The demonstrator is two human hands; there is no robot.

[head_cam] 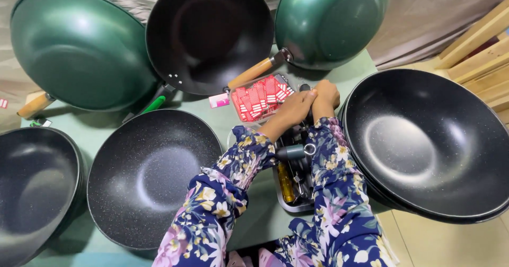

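both hands meet above the tray of tools [292, 203], left hand [297, 105] and right hand [327, 93] each in a clenched grip on a small dark part [305, 87] beside the red packets [261, 97]. looks mid-assembly; lining it up needs care.

— What carries all this?

— A pale green table top [233, 121]. At its far edge lie a large green wok with a wooden handle [79, 47], a black wok with a green handle [209, 34] and a second green wok with a wooden handle [331, 18].

— And nearer?

— Two black speckled non-stick pans, one at the left edge [34, 187], one beside it [151, 177], and a stack of black pans on the right [424, 142]. In the middle lie a bundle of red-and-white packets [260, 97] and a shallow grey metal tray of small tools [294, 185].
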